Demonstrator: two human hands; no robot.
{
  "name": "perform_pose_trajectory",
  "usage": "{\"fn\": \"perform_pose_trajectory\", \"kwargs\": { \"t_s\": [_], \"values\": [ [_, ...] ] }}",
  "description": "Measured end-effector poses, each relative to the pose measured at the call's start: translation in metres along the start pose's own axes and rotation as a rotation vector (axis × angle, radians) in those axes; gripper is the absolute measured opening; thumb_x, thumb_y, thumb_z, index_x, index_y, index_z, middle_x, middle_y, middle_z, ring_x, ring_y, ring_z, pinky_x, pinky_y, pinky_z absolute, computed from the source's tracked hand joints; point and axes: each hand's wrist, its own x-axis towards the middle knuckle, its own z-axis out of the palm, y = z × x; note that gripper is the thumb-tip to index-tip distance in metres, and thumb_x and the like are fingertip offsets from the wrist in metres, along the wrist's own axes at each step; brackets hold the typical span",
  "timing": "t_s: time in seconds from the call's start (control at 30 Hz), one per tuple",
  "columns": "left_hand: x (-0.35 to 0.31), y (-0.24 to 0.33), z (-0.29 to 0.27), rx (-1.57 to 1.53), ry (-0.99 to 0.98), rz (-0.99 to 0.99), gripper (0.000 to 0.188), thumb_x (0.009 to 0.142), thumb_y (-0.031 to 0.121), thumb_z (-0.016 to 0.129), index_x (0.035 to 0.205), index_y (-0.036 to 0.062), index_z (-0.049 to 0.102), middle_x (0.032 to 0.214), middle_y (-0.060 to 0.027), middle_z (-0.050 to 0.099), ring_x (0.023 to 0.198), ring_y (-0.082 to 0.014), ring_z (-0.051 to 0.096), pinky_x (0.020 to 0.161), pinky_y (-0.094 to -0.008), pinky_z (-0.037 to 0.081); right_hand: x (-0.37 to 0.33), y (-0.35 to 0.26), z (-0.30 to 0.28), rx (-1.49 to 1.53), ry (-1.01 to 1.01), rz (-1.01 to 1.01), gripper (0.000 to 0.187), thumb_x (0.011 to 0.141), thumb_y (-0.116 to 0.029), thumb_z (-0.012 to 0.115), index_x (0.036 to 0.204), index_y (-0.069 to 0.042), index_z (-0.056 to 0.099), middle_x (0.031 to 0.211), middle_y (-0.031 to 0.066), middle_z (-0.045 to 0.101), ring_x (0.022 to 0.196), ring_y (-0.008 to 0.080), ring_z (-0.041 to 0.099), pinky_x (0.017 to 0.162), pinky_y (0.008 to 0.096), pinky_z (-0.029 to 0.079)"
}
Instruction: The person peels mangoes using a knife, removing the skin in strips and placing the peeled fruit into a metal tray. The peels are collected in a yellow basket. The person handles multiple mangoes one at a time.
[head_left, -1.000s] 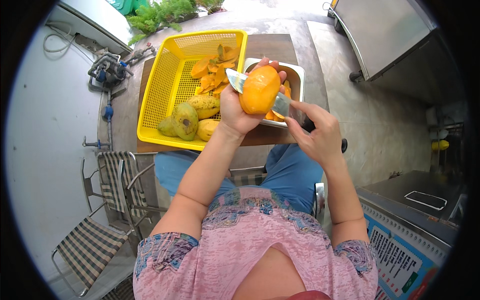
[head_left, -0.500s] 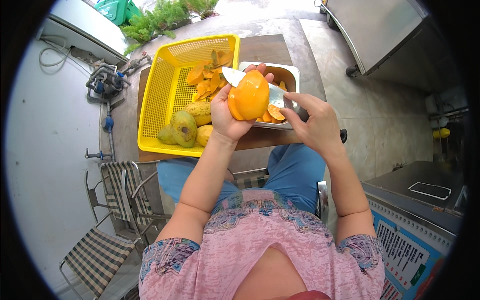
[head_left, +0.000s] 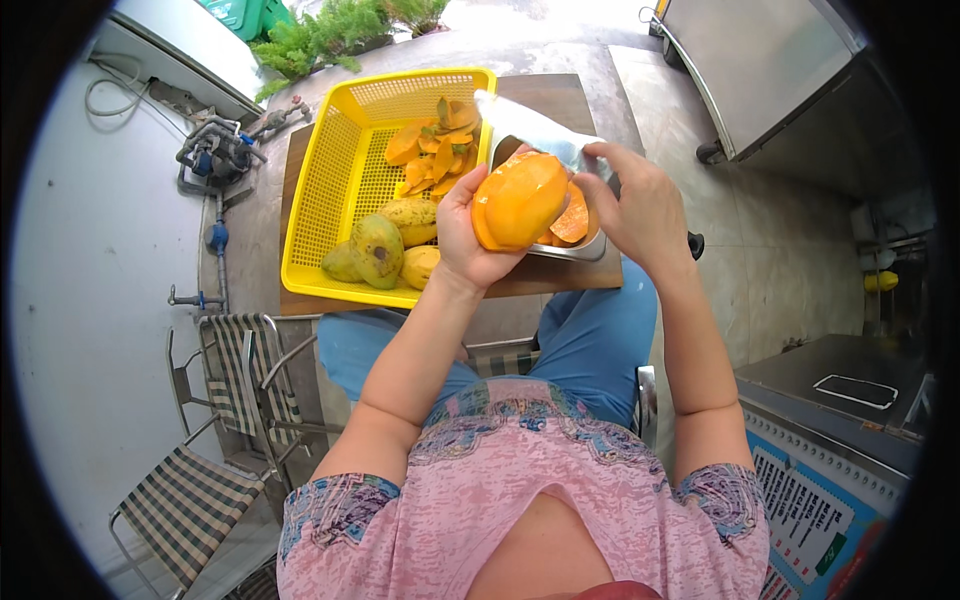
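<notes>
A peeled orange mango (head_left: 517, 200), with cut faces along its near left side, rests in my left hand (head_left: 465, 238), whose fingers curl round it. My right hand (head_left: 640, 205) grips a knife (head_left: 535, 128); its broad, shiny blade slants away to the far left, beyond the mango, and the fingers cover the handle. Close to my right thumb is a cut mango piece (head_left: 572, 218); whether the thumb touches it I cannot tell. Below both hands sits a metal tray (head_left: 592, 250) with mango pieces, partly hidden by the fruit and fingers.
On the wooden table (head_left: 560, 283), a yellow basket (head_left: 310, 235) holds mango peels (head_left: 440, 145) and several unpeeled mangoes (head_left: 377, 250). Checkered chairs (head_left: 195, 505) stand at left, near wall pipes (head_left: 215, 160). A metal cabinet (head_left: 760, 70) is far right; a dark counter (head_left: 850, 375) is near right.
The knife blade has swung from behind the mango up and away from it. My left hand has shifted slightly right and nearer with the mango. More of the cut piece shows.
</notes>
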Motion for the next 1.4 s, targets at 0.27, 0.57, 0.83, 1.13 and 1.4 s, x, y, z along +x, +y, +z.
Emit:
{"fn": "perform_pose_trajectory", "kwargs": {
  "t_s": [0.27,0.57,0.83,1.13,1.4],
  "values": [
    [0.005,-0.003,0.006,0.243,0.069,0.177,0.052,0.084,0.01,0.047,0.134,0.0033,0.034,0.132,-0.0186,0.044,0.12,-0.0299,0.047,0.102,-0.0409,0.04,-0.005,0.012,0.045,0.69,-0.127,0.392,0.068,0.078,-0.047,0.071,0.114,0.007,0.05,0.087,0.0115,0.062,0.08,0.0169,0.061,0.067,0.0304,0.049],
    [0.005,-0.008,0.007,0.442,0.139,0.261,0.05,0.085,0.009,0.048,0.133,0.0041,0.035,0.13,-0.0164,0.046,0.116,-0.0274,0.049,0.1,-0.0397,0.04,0.001,-0.016,0.017,0.923,-0.351,0.616,0.053,0.074,-0.03,0.078,0.106,0.005,0.054,0.086,0.0088,0.062,0.071,0.0099,0.061,0.056,0.0198,0.049],
    [0.005,-0.001,0.011,0.236,0.021,0.2,0.049,0.088,0.022,0.044,0.133,0.0052,0.035,0.133,-0.0185,0.045,0.123,-0.0308,0.045,0.105,-0.0433,0.035,-0.001,0.008,0.009,0.966,-0.277,0.55,0.047,0.076,-0.021,0.076,0.111,0.002,0.054,0.081,0.0064,0.062,0.062,0.0065,0.06,0.046,0.0177,0.045],
    [0.011,-0.01,0.003,0.303,0.18,0.199,0.043,0.091,0.026,0.047,0.13,0.0079,0.042,0.124,-0.0129,0.052,0.116,-0.0253,0.051,0.099,-0.0395,0.042,0.008,-0.024,0.018,0.116,0.088,0.098,0.045,0.075,-0.016,0.072,0.113,-0.003,0.054,0.079,0.0136,0.066,0.067,0.0277,0.066,0.059,0.0359,0.052],
    [0.008,-0.006,-0.013,0.059,0.037,0.086,0.041,0.09,0.029,0.048,0.126,0.0074,0.047,0.123,-0.0104,0.055,0.114,-0.0247,0.053,0.098,-0.0428,0.043,0.01,-0.062,0.008,0.132,0.055,0.01,0.041,0.076,-0.013,0.069,0.114,-0.003,0.056,0.078,0.0145,0.066,0.07,0.0314,0.065,0.061,0.0379,0.051]
  ]
}}
